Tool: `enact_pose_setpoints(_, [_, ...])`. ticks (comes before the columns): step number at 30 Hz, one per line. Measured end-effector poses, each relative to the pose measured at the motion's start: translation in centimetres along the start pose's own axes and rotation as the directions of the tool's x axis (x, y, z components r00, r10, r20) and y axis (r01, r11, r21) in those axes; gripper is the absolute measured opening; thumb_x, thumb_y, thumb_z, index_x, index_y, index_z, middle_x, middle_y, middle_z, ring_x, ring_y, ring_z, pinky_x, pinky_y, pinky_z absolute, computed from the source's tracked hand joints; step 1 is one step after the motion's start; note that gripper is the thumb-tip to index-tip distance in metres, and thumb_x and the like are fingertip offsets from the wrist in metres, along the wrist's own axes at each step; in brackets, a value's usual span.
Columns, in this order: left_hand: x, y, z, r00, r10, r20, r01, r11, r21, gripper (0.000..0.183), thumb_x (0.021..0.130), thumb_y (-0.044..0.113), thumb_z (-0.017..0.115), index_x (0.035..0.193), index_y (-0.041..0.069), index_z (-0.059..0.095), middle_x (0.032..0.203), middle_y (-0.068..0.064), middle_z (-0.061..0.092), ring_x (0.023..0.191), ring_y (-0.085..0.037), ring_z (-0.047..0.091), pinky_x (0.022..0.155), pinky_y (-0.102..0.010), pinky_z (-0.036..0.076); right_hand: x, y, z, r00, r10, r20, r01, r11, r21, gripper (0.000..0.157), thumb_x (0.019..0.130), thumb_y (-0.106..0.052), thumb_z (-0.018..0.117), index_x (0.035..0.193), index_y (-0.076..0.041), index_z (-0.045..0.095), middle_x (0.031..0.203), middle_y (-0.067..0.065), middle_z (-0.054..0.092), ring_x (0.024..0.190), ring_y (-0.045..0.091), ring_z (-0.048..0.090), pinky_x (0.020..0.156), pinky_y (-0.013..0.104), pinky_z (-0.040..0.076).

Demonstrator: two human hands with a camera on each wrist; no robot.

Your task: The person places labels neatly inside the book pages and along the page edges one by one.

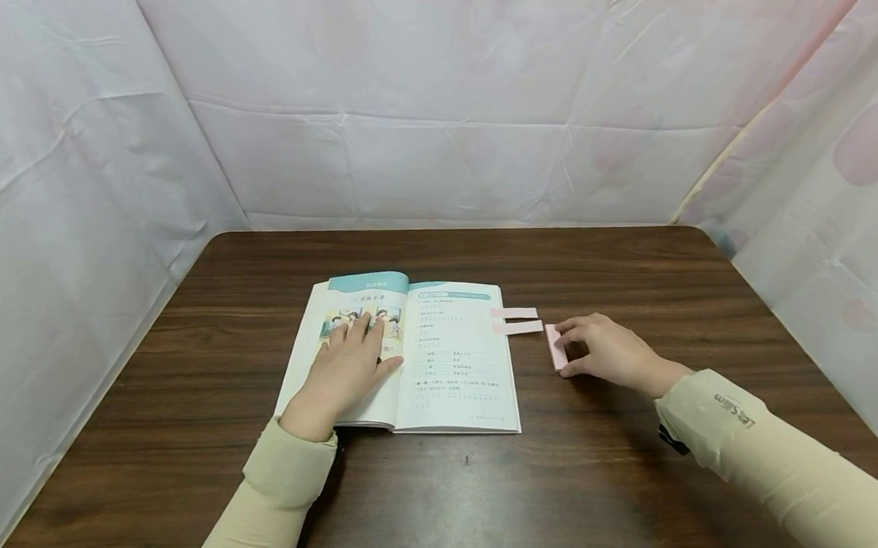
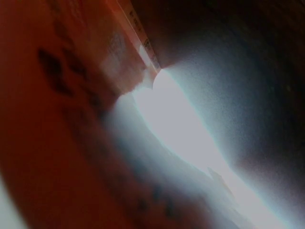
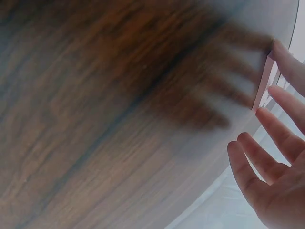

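An open book point(image 1: 456, 397) lies on the table with a picture on its left page and printed lines on its right page. Spread over the left page, my left hand point(image 1: 346, 372) rests with fingers extended across the picture. Two pale pink paper strips point(image 1: 519, 328) stick out past the right page's edge, one above the other. Just right of them is a narrow pink sticky note pad point(image 1: 553, 348), which my right hand point(image 1: 605, 351) holds by its ends between thumb and fingers. The right wrist view shows fingertips at the pad point(image 3: 263, 86). Glare and blur fill most of the left wrist view.
The dark wood table point(image 1: 414, 502) has rounded far corners. Pale patterned curtains point(image 1: 444, 168) hang behind it and at both sides. Light sleeves with wrist bands point(image 1: 291, 464) cover both forearms.
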State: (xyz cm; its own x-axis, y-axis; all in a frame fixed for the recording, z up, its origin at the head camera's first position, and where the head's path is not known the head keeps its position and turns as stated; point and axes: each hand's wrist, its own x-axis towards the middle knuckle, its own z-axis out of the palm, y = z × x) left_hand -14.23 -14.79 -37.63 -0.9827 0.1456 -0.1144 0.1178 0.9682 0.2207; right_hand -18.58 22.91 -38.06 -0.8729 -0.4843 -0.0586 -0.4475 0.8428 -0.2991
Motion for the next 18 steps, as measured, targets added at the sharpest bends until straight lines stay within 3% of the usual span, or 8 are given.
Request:
enact_pose_setpoints(11, [0.13, -0.07, 0.06, 1.000, -0.002, -0.002, 0.002, 1.000, -0.009, 0.073, 0.099, 0.048, 0.054, 0.155, 0.006, 0.032, 0.161, -0.021, 0.026, 0.144, -0.048, 0.026, 0.112, -0.066, 0.029, 0.14, 0.01, -0.13, 1.000, -0.025, 0.003, 0.025, 1.000, -0.011, 0.039, 0.078, -0.030, 0.083, 0.108, -0.007, 0.076, 0.134, 0.013, 0.063, 0.122, 0.041, 0.054, 0.096, 0.057, 0.046])
enact_pose_setpoints(18, [0.04, -0.07, 0.04, 1.000, -0.008, 0.000, 0.008, 1.000, -0.007, 0.072, 0.100, 0.048, 0.053, 0.155, 0.006, 0.032, 0.161, -0.021, 0.025, 0.145, -0.048, 0.026, 0.112, -0.066, 0.028, 0.22, -0.04, -0.24, 0.999, -0.035, 0.017, 0.035, 0.999, -0.018, 0.032, 0.085, -0.032, 0.077, 0.108, -0.009, 0.076, 0.134, 0.014, 0.062, 0.123, 0.042, 0.055, 0.096, 0.059, 0.047])
